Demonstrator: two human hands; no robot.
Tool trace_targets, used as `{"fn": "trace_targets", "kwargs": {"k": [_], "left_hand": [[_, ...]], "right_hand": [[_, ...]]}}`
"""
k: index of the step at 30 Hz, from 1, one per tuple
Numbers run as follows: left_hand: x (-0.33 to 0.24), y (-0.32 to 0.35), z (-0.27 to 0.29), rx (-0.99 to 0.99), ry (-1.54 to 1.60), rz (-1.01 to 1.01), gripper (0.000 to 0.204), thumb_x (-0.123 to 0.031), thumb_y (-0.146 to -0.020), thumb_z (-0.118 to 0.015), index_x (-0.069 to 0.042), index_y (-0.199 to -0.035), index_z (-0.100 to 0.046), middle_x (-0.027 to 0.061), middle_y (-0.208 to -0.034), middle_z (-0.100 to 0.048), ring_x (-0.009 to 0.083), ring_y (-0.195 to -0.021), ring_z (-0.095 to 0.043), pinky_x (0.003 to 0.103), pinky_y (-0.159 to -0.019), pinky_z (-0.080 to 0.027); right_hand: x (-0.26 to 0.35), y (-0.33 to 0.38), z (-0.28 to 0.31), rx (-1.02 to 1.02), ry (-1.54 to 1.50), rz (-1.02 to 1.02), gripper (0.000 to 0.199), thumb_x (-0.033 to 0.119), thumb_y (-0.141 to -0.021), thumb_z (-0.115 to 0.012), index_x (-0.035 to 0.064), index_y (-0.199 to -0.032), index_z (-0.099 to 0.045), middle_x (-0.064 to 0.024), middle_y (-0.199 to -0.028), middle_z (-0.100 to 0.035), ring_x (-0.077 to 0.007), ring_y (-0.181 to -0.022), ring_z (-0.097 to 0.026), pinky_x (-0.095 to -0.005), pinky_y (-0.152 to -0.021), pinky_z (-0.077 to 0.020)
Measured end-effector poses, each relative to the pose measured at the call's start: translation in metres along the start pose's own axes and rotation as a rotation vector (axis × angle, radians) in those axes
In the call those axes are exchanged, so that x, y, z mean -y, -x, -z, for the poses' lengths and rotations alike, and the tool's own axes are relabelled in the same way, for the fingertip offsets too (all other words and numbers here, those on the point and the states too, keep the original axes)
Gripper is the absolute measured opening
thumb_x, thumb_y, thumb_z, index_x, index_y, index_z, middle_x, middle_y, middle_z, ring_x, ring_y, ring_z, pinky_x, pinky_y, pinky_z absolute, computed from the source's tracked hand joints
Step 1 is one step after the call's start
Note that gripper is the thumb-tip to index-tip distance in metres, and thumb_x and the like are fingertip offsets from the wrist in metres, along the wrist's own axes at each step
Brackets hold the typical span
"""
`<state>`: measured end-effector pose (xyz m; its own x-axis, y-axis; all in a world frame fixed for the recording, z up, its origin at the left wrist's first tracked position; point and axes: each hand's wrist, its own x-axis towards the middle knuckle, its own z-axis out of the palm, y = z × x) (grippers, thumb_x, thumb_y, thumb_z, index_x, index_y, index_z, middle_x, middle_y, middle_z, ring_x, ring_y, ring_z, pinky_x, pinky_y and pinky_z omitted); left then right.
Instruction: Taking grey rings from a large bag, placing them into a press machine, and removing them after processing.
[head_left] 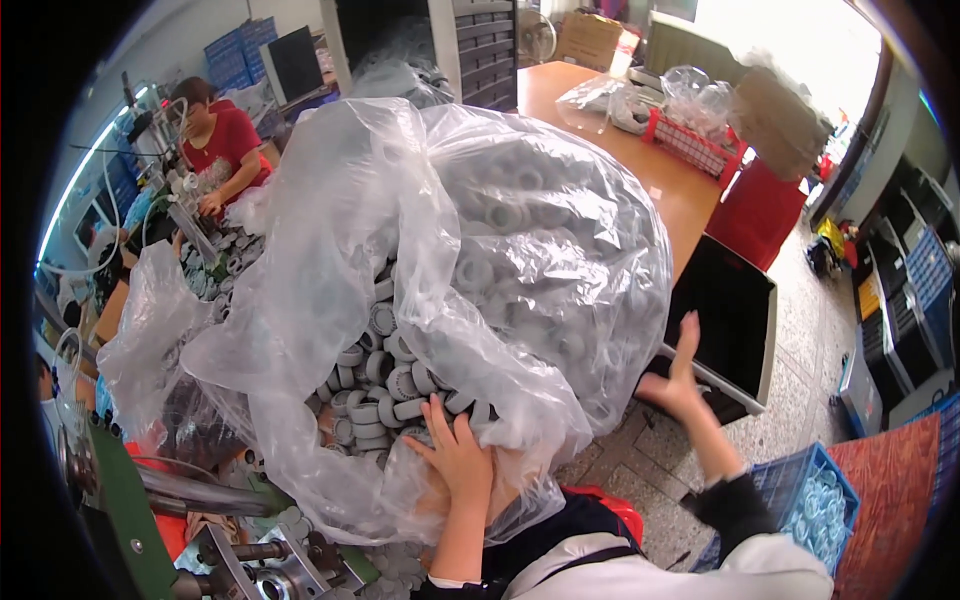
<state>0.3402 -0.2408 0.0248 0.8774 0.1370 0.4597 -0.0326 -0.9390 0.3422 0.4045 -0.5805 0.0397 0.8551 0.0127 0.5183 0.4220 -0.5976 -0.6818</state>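
A cluttered workshop with a speckled tile floor. Nearest, at lower left, is a bare-metal machine; at lower right, a blue plastic basket of pale, glossy rings. The left hand, fingers spread, rests on ridged, round grey caps at the mouth of a huge, crinkled clear plastic bag, which fills the middle and blocks much behind it. The right hand is splayed by the bag's right flank; blurred, so contact is hard to tell. Beside it stands a black bin. Farther back, a smooth tan table bears a red mesh basket; upper left, a person in red.
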Motion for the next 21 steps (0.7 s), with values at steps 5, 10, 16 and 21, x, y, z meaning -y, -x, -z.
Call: {"fn": "trace_targets", "kwargs": {"k": [5, 10, 16, 21], "left_hand": [[0.002, 0.002, 0.007, -0.012, 0.019, 0.012, 0.036, -0.014, -0.07, -0.069, -0.006, -0.099, -0.05, 0.0209, -0.143, -0.029, 0.0394, -0.135, -0.027, 0.075, -0.098, -0.005], [0.003, -0.001, 0.001, -0.149, -0.066, 0.02, 0.009, -0.009, -0.08, -0.055, -0.012, -0.089, -0.055, 0.0154, -0.138, -0.041, 0.031, -0.129, -0.04, 0.075, -0.098, -0.007], [0.0, -0.015, 0.012, -0.174, -0.116, 0.018, 0.014, -0.01, -0.077, -0.056, -0.011, -0.091, -0.054, 0.0156, -0.139, -0.04, 0.0303, -0.132, -0.036, 0.073, -0.099, -0.012], [0.0, 0.013, 0.026, 0.073, -0.019, -0.04, 0.04, -0.015, -0.068, -0.069, -0.009, -0.104, -0.055, 0.0161, -0.144, -0.031, 0.0336, -0.137, -0.025, 0.069, -0.101, -0.016]], "right_hand": [[0.028, 0.039, -0.085, 0.054, 0.017, 0.085, 0.137, 0.044, -0.05, -0.087, 0.0071, -0.146, 0.002, -0.0302, -0.145, 0.019, -0.0455, -0.137, 0.012, -0.0567, -0.11, -0.006], [0.034, 0.012, -0.139, -0.148, 0.651, -0.064, 0.092, 0.031, -0.072, -0.072, 0.0047, -0.143, -0.019, -0.0272, -0.149, 0.006, -0.046, -0.137, -0.006, -0.0566, -0.107, -0.0226], [0.047, -0.038, -0.144, 0.205, 0.532, -0.135, 0.089, 0.029, -0.074, -0.07, 0.0041, -0.143, -0.018, -0.0259, -0.149, 0.002, -0.0433, -0.137, -0.008, -0.0546, -0.107, -0.0217], [0.006, 0.034, -0.103, 0.402, 0.426, -0.134, 0.087, 0.026, -0.076, -0.068, 0.0037, -0.143, -0.018, -0.0249, -0.15, 0.0, -0.041, -0.138, -0.009, -0.0529, -0.108, -0.021]]}}
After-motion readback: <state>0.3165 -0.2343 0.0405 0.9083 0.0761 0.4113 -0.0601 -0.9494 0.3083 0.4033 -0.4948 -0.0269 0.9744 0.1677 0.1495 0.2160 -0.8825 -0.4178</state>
